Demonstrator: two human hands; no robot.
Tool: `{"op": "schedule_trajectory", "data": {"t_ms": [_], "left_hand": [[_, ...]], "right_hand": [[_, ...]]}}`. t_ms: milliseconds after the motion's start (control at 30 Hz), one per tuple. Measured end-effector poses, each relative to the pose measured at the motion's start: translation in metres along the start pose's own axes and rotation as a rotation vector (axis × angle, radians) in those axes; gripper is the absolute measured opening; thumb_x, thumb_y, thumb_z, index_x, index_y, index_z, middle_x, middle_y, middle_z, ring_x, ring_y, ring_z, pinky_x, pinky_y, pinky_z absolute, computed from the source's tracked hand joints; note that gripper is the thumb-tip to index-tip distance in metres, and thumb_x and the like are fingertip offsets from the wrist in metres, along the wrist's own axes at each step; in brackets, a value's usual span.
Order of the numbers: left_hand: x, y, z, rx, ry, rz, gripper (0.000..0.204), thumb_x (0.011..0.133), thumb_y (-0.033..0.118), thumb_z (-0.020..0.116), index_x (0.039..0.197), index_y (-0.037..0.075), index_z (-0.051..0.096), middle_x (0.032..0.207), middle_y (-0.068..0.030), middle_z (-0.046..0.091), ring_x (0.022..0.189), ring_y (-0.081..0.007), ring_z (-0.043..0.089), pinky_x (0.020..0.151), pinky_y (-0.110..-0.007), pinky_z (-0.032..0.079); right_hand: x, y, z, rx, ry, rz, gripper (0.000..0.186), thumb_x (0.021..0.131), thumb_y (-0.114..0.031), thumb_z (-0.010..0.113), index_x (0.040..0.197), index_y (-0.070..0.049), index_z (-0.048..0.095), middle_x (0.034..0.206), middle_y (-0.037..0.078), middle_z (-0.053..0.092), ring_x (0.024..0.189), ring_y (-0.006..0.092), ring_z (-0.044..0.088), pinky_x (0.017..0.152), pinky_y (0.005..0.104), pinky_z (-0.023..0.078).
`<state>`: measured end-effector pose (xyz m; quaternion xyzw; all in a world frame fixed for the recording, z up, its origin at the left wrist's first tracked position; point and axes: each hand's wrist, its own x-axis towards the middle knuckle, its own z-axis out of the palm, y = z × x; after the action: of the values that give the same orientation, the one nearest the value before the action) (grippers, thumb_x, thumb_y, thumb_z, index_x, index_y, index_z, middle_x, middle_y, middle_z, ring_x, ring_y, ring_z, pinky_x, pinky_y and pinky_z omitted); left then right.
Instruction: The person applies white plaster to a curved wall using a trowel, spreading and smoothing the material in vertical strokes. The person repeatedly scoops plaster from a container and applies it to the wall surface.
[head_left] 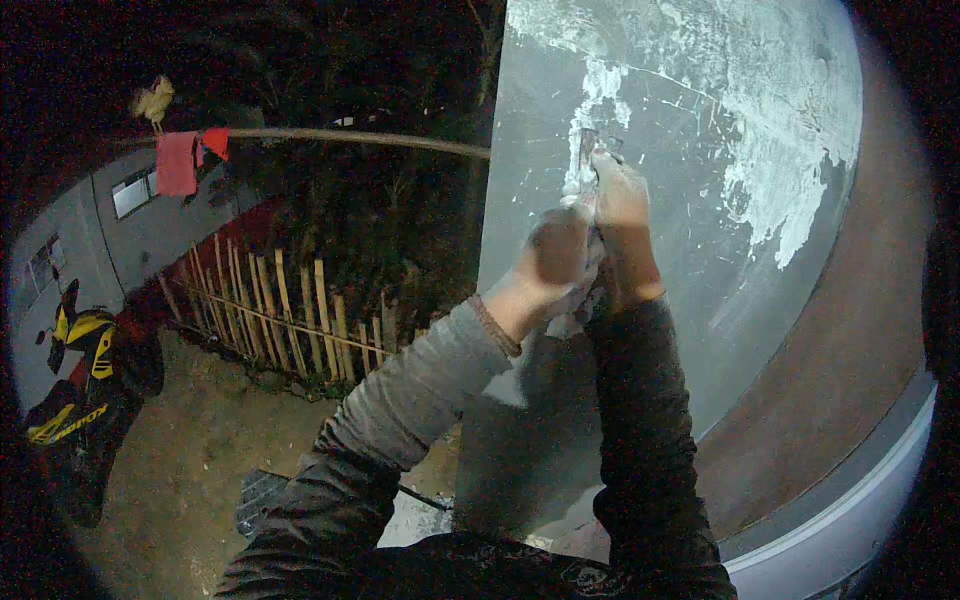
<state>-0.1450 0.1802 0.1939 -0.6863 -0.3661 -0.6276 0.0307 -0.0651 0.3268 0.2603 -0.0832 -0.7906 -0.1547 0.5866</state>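
A grey wall (740, 330) fills the right half, with patchy white filler (775, 140) on its upper part. My right hand (625, 215) is closed on a small putty knife (605, 142), its blade against the wall at a smeared white streak. Just below and left of it, my left hand (548, 260) is closed and slightly blurred, close to or touching my right hand. White-smeared material shows around my fingers; what my left hand holds is hidden.
At left stand a black and yellow motorbike (95, 355), a grey building (140, 245) and a bamboo picket fence (280, 310). A horizontal pole (350, 136) carries red cloths (178, 163) and a pale bird (155, 100). A dirt yard (190, 460) lies below.
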Motion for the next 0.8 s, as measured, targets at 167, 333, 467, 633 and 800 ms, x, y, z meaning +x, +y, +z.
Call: {"op": "schedule_trajectory", "data": {"t_ms": [167,333,467,633,800], "left_hand": [[-0.004,0.008,0.006,-0.78,0.115,-0.473,0.025,0.096,0.023,0.065,0.115,0.008,0.06,0.098,-0.0029,0.061,0.085,-0.0168,0.062,0.069,-0.037,0.05],[0.071,-0.014,-0.011,0.296,0.129,0.289,0.043,0.088,0.016,0.069,0.128,0.006,0.057,0.1,-0.0165,0.065,0.084,-0.0344,0.065,0.076,-0.044,0.054],[0.068,-0.01,-0.016,0.24,0.038,0.31,0.022,0.088,0.015,0.064,0.108,0.005,0.064,0.092,-0.0167,0.064,0.076,-0.0327,0.064,0.07,-0.045,0.051],[0.027,0.029,-0.001,-0.168,0.109,-0.235,0.026,0.089,0.015,0.065,0.113,0.005,0.064,0.091,-0.0116,0.064,0.081,-0.0301,0.065,0.07,-0.046,0.052],[0.123,-0.01,-0.016,0.031,-0.095,-0.138,0.029,0.1,0.029,0.065,0.114,0.003,0.066,0.087,-0.0039,0.069,0.08,-0.0261,0.069,0.071,-0.041,0.056]], "right_hand": [[-0.004,-0.013,-0.004,-0.11,-0.014,0.004,0.021,0.09,-0.019,0.062,0.097,0.001,0.064,0.083,0.022,0.068,0.075,0.0419,0.067,0.064,0.047,0.052],[0.067,0.001,-0.006,0.295,-0.009,0.321,0.018,0.092,-0.02,0.061,0.096,-0.003,0.065,0.083,0.02,0.068,0.073,0.0381,0.068,0.063,0.0463,0.051],[0.061,0.005,-0.008,-0.086,0.09,-0.041,0.024,0.097,-0.026,0.06,0.101,-0.003,0.067,0.085,0.021,0.069,0.08,0.0375,0.069,0.068,0.0449,0.052],[0.012,-0.016,-0.013,0.004,0.117,-0.049,0.024,0.095,-0.026,0.064,0.103,-0.004,0.068,0.088,0.021,0.069,0.087,0.0417,0.068,0.071,0.0478,0.051],[0.102,0.046,-0.008,0.249,0.099,0.25,0.027,0.099,-0.028,0.058,0.1,-0.004,0.07,0.088,0.024,0.068,0.082,0.0407,0.067,0.07,0.0483,0.05]]}}
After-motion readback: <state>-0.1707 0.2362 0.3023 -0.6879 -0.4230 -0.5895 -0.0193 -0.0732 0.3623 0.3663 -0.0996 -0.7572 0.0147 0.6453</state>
